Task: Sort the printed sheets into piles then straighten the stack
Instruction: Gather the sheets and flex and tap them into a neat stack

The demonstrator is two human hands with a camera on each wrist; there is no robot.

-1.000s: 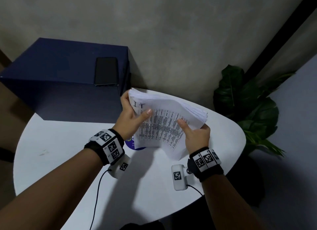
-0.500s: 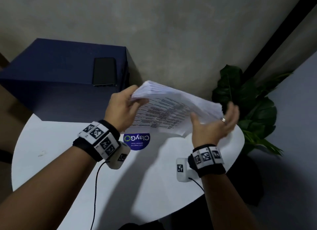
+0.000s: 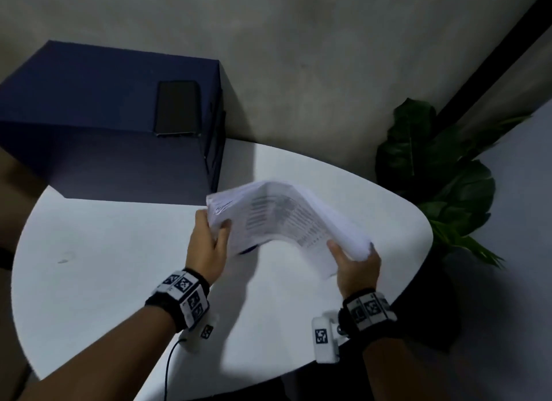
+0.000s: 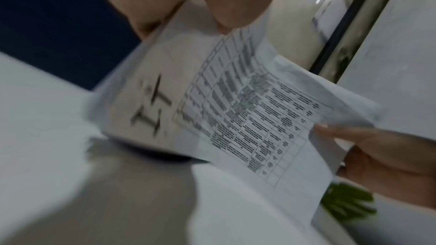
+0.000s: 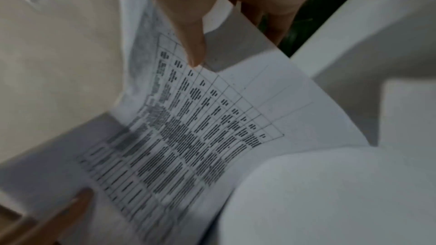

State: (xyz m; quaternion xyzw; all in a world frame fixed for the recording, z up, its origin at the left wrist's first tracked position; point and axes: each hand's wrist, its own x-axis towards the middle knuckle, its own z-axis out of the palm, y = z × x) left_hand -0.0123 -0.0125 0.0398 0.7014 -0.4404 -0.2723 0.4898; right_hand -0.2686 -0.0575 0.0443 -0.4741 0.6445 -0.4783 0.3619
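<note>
A thick stack of printed sheets (image 3: 286,218) with a table of text on the top page hangs arched just above the white table (image 3: 119,266). My left hand (image 3: 209,239) grips its left end, thumb on top. My right hand (image 3: 355,263) grips the right end, thumb on the top page and fingers underneath. The left wrist view shows the top sheet (image 4: 235,111) marked "II", pinched under my left hand (image 4: 193,1), with my right hand (image 4: 382,157) at the far edge. In the right wrist view my right hand (image 5: 212,6) presses its thumb on the printed sheet (image 5: 200,137).
A dark blue box (image 3: 113,122) stands at the table's back left with a black phone (image 3: 177,109) on top. A green plant (image 3: 442,173) stands beyond the table's right edge. A wall runs behind. The stack's lower edge hides a blue sticker (image 3: 248,250) except for a sliver.
The stack has come down from a raised, tilted hold to just above the table. My right hand, spread open half a second ago, now grips the right end again.
</note>
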